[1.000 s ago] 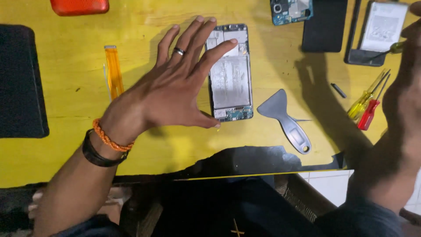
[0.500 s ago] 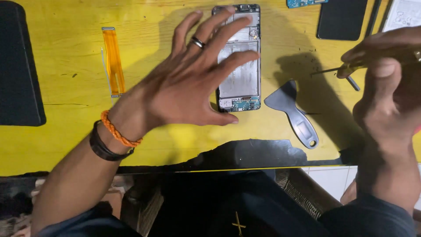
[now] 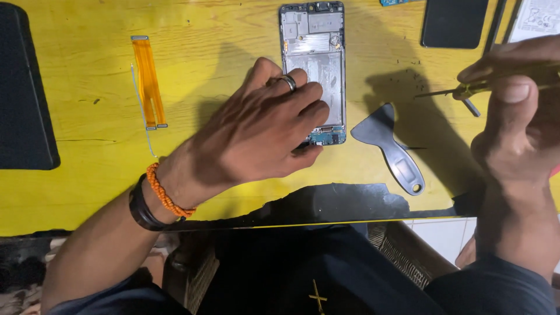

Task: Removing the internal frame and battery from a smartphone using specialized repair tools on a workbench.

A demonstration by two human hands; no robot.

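An opened phone frame [image 3: 313, 52], back cover off and its insides bare, lies on the yellow table [image 3: 221, 41]. My left hand [image 3: 262, 131] rests on the frame's lower left side, fingers curled onto it, a ring on one finger. At the right edge my right hand [image 3: 516, 122] grips a thin screwdriver with a yellow-green handle [image 3: 466, 90]; its metal tip points left, above the table and apart from the phone.
A grey plastic pry tool [image 3: 391, 149] lies right of the phone. An orange flex ribbon [image 3: 149, 81] lies at the left, near a black pad [image 3: 23, 93]. A dark phone part [image 3: 454, 23] and a white sheet [image 3: 536, 20] sit at the top right.
My left hand came down from hovering spread over the phone and now rests curled on its lower left. My right hand picked up the screwdriver and brought it leftward.
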